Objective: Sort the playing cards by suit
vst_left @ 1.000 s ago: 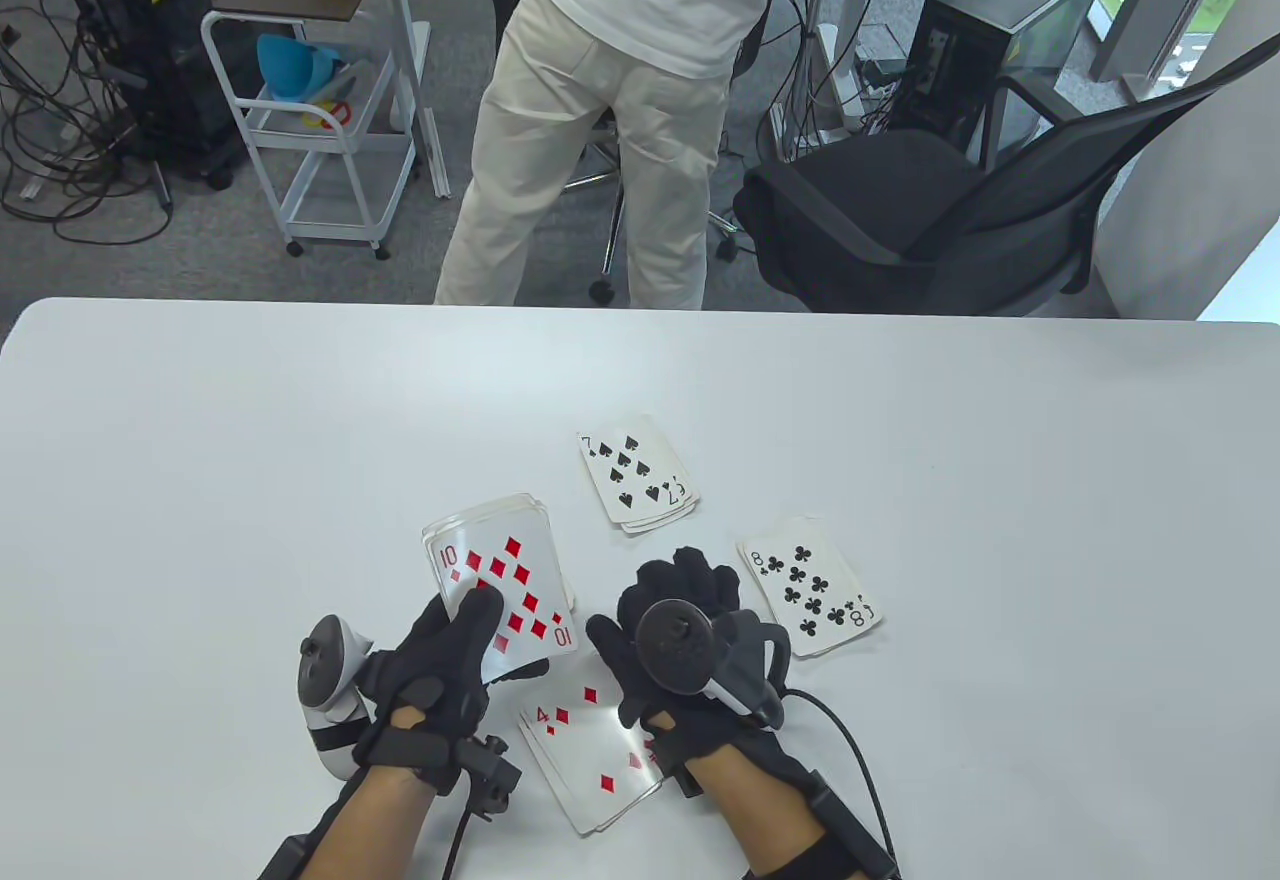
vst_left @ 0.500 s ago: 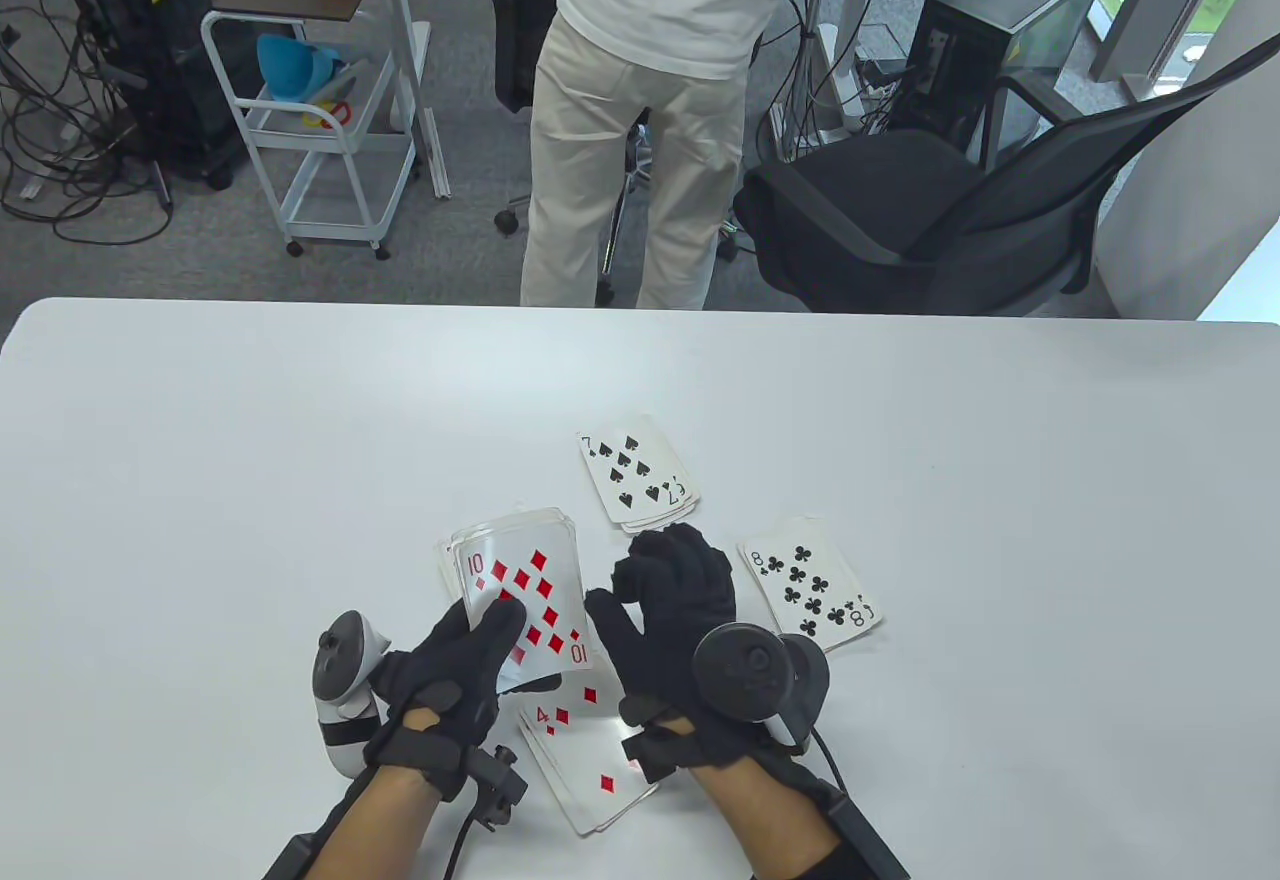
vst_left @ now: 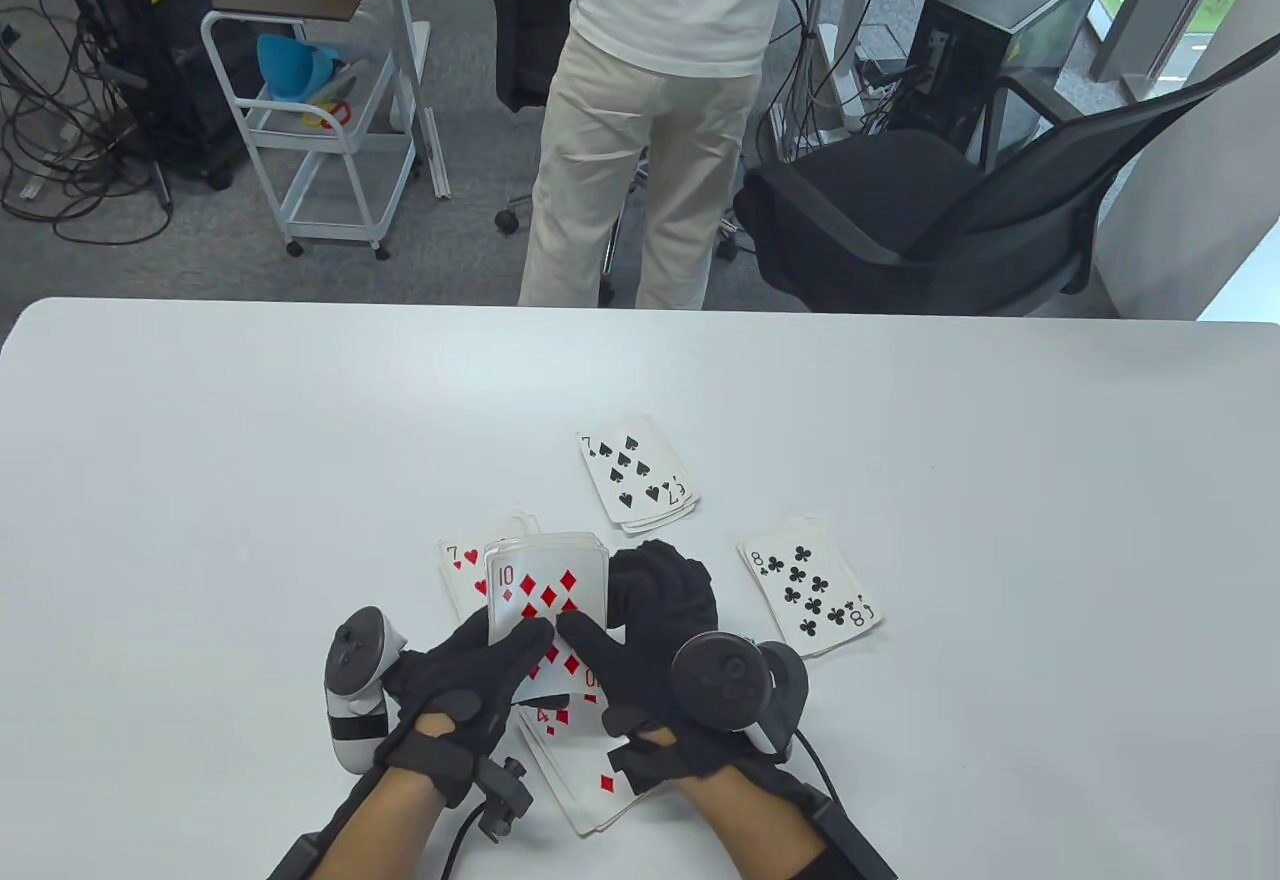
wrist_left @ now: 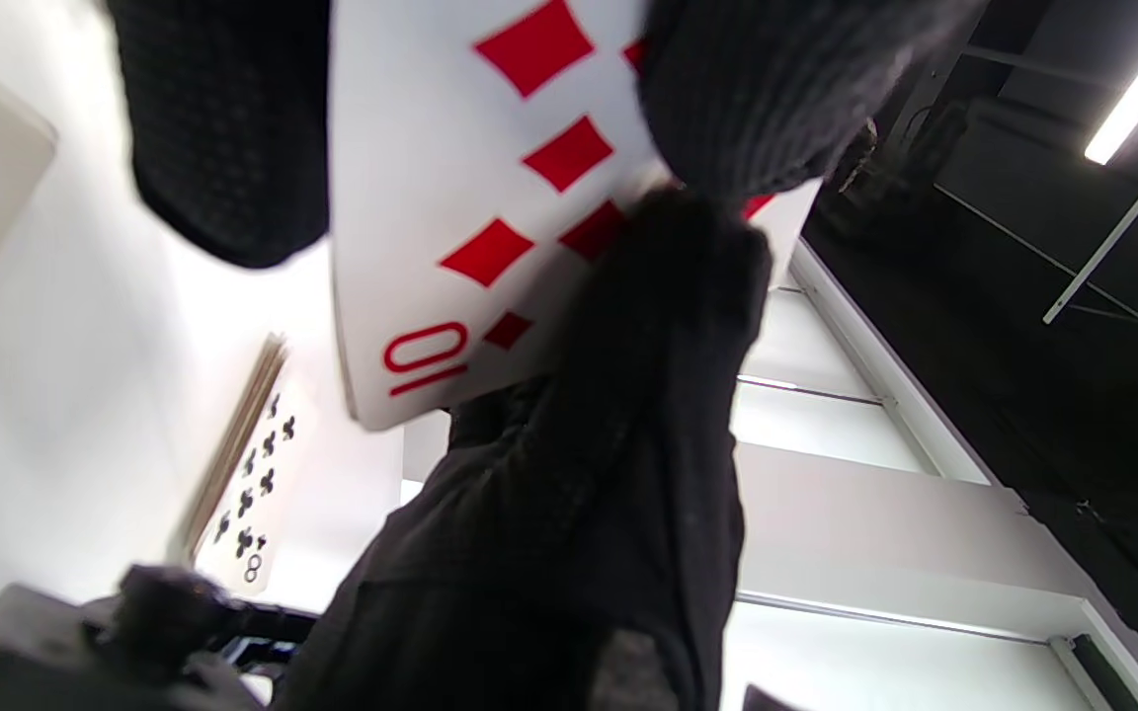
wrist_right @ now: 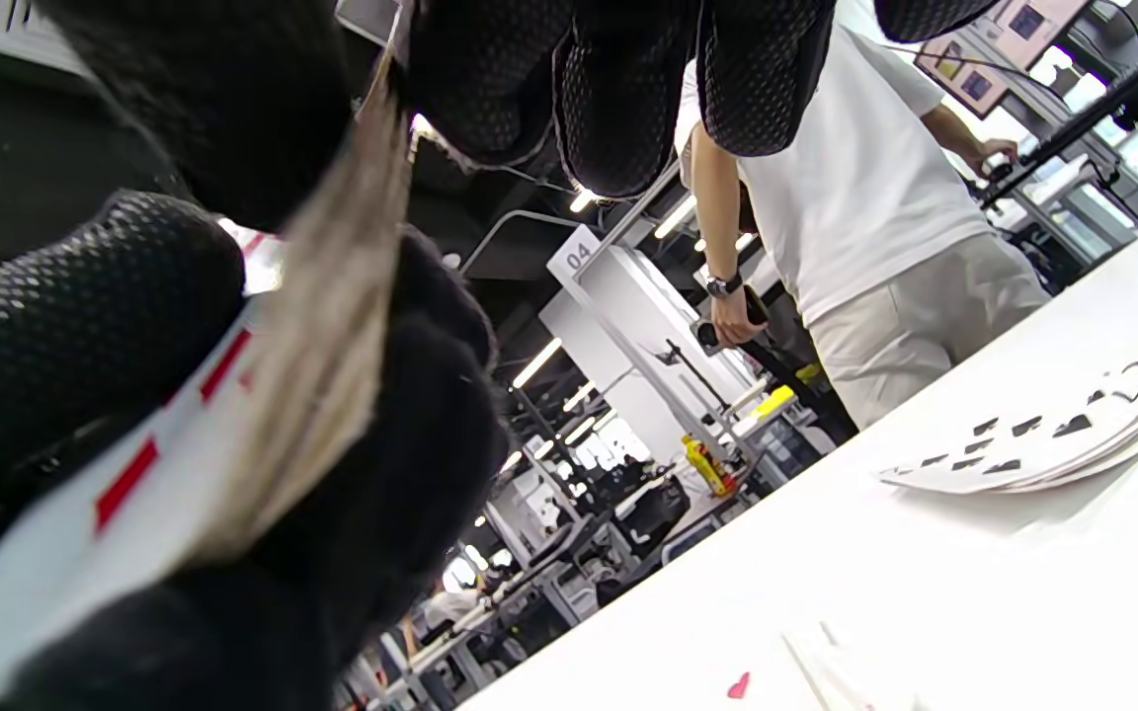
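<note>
Deck (vst_left: 548,575) sitting lifted above surface (vst_left: 200,480) near its near edge, left hand (vst_left: 470,680) clamping it, right hand (vst_left: 650,620) pinching 10 of diamonds (vst_left: 540,588) on top. Glove fabric risking dragging 2 cards off together; misdrop scattering diamonds pile (vst_left: 590,770) beneath.

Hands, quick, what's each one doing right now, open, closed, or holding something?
Left hand: closed, gripping the held deck, ten of diamonds on top.
Right hand: closed on the same deck, thumb on the top card, fingers behind it.
</note>
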Action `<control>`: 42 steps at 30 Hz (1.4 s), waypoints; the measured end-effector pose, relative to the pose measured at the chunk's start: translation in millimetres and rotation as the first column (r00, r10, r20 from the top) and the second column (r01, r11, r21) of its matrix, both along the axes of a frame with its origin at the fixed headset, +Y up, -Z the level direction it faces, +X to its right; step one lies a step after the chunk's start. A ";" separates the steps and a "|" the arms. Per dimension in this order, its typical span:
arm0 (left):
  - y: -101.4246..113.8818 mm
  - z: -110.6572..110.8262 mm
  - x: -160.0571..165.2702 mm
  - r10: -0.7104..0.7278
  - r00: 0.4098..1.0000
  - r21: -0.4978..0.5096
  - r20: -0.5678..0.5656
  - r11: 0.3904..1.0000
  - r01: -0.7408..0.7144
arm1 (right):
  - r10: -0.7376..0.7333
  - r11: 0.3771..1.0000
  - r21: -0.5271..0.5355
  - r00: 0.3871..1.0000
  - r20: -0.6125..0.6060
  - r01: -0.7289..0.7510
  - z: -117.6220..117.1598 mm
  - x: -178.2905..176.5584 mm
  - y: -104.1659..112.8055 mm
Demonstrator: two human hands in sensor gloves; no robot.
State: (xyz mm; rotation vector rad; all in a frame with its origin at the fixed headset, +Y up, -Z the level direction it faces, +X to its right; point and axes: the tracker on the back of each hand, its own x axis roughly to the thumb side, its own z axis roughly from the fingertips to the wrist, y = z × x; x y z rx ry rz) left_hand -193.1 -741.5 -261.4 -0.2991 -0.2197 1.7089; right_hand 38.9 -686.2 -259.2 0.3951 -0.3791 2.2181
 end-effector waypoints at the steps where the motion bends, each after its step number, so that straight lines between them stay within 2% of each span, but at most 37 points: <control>1: -0.5 -0.2 -0.1 0.005 1.000 -0.008 0.007 1.000 -0.005 | -0.015 1.000 -0.009 1.000 -0.005 0.015 -0.6 0.9 0.1; 10: -0.2 -0.3 0.0 0.032 0.999 -0.024 0.019 0.999 -0.031 | -0.046 0.999 -0.002 0.999 0.023 0.046 -4.9 14.3 4.7; 17: -0.6 0.0 -3.8 0.054 0.998 -0.037 -0.025 0.998 -0.055 | -0.025 1.000 -0.001 0.998 0.051 0.025 -7.7 19.4 6.2; 20: 4.5 1.6 -12.3 0.081 0.986 0.025 -0.146 0.997 -0.078 | -0.011 1.000 -0.025 0.998 0.058 0.013 -11.4 24.1 6.1; 22: 9.6 2.1 -19.5 0.096 0.976 0.067 -0.195 0.994 -0.084 | 0.009 0.997 -0.072 0.999 0.047 -0.005 -15.5 27.4 4.7; 23: 12.9 2.4 -24.1 0.123 0.967 0.097 -0.224 0.990 -0.104 | 0.028 0.990 -0.136 0.999 0.031 -0.024 -19.1 29.5 3.0; 27: 22.8 4.5 -36.1 0.244 0.925 0.201 -0.291 0.961 -0.191 | 0.003 0.976 -0.219 1.000 -0.001 -0.004 -25.2 32.7 -1.5; 29: 26.8 5.6 -38.8 0.267 0.918 0.226 -0.294 0.952 -0.205 | 0.067 0.962 -0.263 0.996 -0.054 -0.079 -26.9 29.8 -2.6; 32: 27.2 5.5 -37.7 0.260 0.923 0.224 -0.283 0.954 -0.200 | 0.157 0.911 -0.348 0.967 -0.202 -0.221 -29.0 19.8 -6.6; 36: 25.3 5.2 -33.4 0.247 0.932 0.205 -0.264 0.959 -0.196 | 0.276 0.783 -0.449 0.888 -0.369 -0.430 -27.1 1.5 -20.8; 40: 24.7 5.2 -32.2 0.233 0.938 0.194 -0.258 0.963 -0.186 | 0.405 0.675 -0.484 0.828 -0.388 -0.557 -23.4 -17.2 -39.5; 42: 23.9 5.4 -32.6 0.223 0.939 0.186 -0.262 0.966 -0.178 | 0.514 0.610 -0.465 0.767 -0.385 -0.642 -21.0 -26.3 -47.8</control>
